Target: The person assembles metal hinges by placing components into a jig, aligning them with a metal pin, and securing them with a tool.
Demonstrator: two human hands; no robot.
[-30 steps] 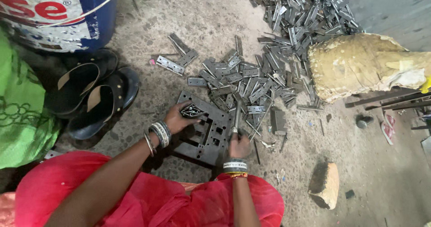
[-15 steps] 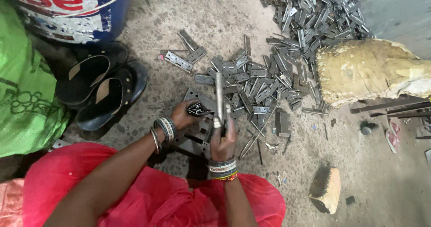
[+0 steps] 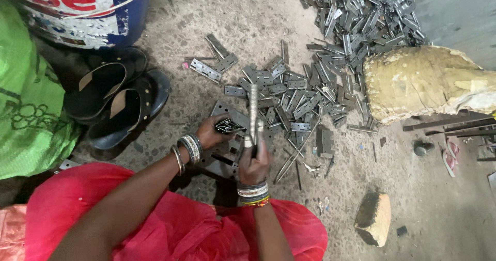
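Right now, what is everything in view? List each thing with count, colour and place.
metal hinge pieces: too many to count, grey, heaped top right and spread toward the middle
steel block: one, dark grey, on the floor under the hands
sandals: two, black, left of the block
bucket: one, blue with a white and red label, top left
padded bundle: one, yellowish, right
brick piece: one, pale with a dark side, lower right
green cloth: one, far left
floor: grey concrete
red garment: one, over the lap, bottom
bangles: several on each wrist, silver and coloured
left hand: holds a small metal piece on the block
right hand: grips an upright metal rod
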